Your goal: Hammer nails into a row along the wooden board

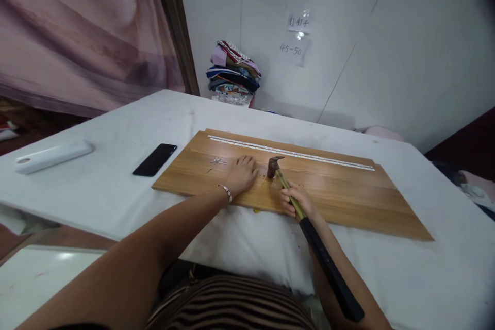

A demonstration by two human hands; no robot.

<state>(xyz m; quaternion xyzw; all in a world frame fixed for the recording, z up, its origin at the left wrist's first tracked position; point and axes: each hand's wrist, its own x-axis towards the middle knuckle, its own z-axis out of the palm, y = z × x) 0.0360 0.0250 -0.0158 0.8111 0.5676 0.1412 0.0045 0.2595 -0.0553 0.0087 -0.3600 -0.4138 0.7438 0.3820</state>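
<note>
My right hand (297, 199) is wrapped round the neck of a claw hammer (291, 193), which has a rusty head, a yellowish neck and a long black grip. The hammer's head hangs over a wooden board (340, 191); I cannot tell whether it touches. Lying flat on the board, palm down with fingers stretched forward, is my left hand (243, 172); a bracelet circles that wrist. Several loose nails (217, 162) lie just left of it. Small dark spots dot the board near the hammer head, too small to make out.
The board rests on a white-covered table (104, 165). A black phone (155, 160) lies left of the board, with a white elongated object (54, 155) farther left. Two white strips (290, 152) run along the board's far side. Folded clothes (234, 75) are stacked by the wall.
</note>
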